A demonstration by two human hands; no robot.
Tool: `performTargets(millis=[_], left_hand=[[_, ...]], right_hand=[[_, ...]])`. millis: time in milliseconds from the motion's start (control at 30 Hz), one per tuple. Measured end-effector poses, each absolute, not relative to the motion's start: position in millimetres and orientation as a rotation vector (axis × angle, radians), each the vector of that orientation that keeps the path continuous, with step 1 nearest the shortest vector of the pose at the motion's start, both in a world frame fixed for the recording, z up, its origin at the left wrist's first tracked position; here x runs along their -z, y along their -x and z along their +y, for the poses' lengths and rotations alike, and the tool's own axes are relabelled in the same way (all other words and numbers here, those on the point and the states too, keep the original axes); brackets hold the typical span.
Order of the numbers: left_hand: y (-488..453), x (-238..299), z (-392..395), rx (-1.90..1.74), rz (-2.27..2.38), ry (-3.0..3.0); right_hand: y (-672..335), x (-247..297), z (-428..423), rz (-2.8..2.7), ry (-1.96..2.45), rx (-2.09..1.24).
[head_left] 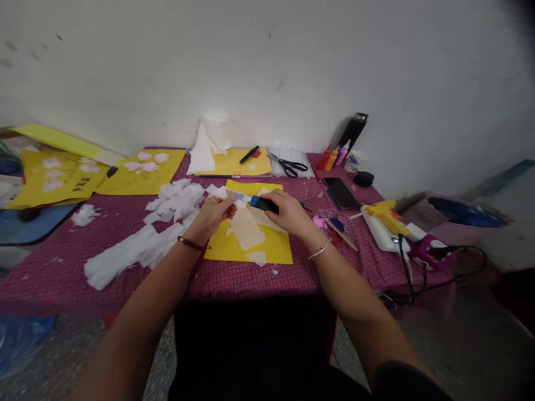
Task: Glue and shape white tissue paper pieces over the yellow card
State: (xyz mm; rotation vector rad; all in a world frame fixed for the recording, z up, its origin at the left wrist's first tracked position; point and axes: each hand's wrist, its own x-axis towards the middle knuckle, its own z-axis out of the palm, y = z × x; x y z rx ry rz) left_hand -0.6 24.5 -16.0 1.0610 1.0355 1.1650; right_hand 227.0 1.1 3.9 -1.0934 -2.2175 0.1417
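My left hand [219, 212] is closed in a pinch on a small strip of white tissue paper [234, 194]. In my right hand [289, 212] is a blue and black tool [264, 204] that looks like a small stapler. Its blue end points left and meets the white strip. Both hands are above a yellow sheet [274, 251], on which cream paper pieces [247, 230] lie. Left of my left hand is a heap of white tissue pieces [179, 198], with longer white strips [127, 254] in front of it.
Scissors [291, 167], paint bottles [331, 159], a phone [341, 193] and a yellow glue gun [387, 214] with cables are on the right. Yellow sheets with pink flowers [145, 167] are at left. A black flask [352, 132] leans on the wall.
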Motion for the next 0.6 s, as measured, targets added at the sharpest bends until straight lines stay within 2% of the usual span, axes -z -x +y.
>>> performTargets(millis=[600], left_hand=[[16.0,8.2,29.7,-1.032,1.134,-1.285]], right_hand=[[-240.0,-10.8,4.8,-2.269,1.03,-0.295]])
